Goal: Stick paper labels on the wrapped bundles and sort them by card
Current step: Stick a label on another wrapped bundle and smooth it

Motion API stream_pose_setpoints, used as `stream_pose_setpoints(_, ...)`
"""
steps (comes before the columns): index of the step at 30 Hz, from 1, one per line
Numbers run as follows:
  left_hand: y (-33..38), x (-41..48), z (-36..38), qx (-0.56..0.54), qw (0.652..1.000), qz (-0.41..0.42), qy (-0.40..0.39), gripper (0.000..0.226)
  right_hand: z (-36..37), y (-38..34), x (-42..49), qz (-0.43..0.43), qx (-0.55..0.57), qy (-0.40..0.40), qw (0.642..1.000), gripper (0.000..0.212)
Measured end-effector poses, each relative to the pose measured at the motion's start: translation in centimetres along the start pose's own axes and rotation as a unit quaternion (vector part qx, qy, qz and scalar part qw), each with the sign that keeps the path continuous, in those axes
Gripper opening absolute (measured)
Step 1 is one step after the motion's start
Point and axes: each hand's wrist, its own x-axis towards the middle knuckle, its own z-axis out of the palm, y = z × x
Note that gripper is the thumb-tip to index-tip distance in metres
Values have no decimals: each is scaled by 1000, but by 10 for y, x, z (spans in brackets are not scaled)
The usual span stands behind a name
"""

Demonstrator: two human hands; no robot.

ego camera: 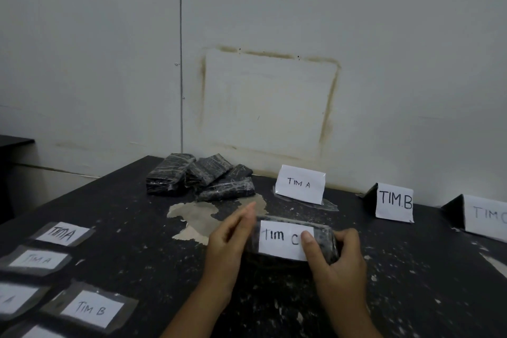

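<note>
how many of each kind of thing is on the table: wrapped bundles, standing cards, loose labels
wrapped bundles: 5, with 4 in the pile at the back and 1 labelled TIM C held in both hands
standing cards: 3, TIM A, TIM B, TIM C
loose labels: 5 at least partly in view at front left, some cut off by the frame
total: 13

dim, flat indoor light with a greyish cast and no hard shadows; the wall [274, 22] is evenly lit. the left hand [230, 241] is motion-blurred (fingers smeared), and lines bow at the wide-angle edges.
</note>
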Motion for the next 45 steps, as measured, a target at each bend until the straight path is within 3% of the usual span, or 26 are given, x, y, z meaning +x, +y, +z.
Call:
stream_pose_setpoints(5, -8, 2, -1, 46, 997, 53, 18, 27, 0, 3, 0, 3, -10, -6, 1000, 34)
stream_pose_setpoints(10, -10, 2, -1, 59, 993, 83, 58, 28, 2, 1, -2, -5, -9, -9, 1000, 33)
stream_pose_setpoints(15, -9, 3, 0, 64, 994, 71, 53, 28, 2, 1, -3, -4, -11, -12, 1000, 33)
stream_pose_setpoints(18, -7, 4, -2, 39, 998, 24, 49, 28, 0, 0, -2, 1, -4, -11, 1000, 31)
stream_pose_setpoints(21, -6, 5, -6, 36, 999, 5, 6, 39, -2, 0, 1, 21, 19, 3, 1000, 30)
stream_pose_setpoints(26, -10, 1, -7, 102, 992, 27, -65, 82, -5, 3, 6, 37, 5, 7, 999, 33)
stream_pose_setpoints(36, -10, 11, -21, 61, 990, 52, -117, 65, -15, -1, 11, 14, -26, -11, 999, 37)
stream_pose_setpoints(39, -10, 12, -24, 66, 987, 45, -142, 64, -17, 0, 12, 11, -27, -41, 999, 46)
stream_pose_setpoints(45, -7, 14, -38, 102, 978, -16, -180, 64, -29, 4, 18, 39, -69, -179, 981, 47)
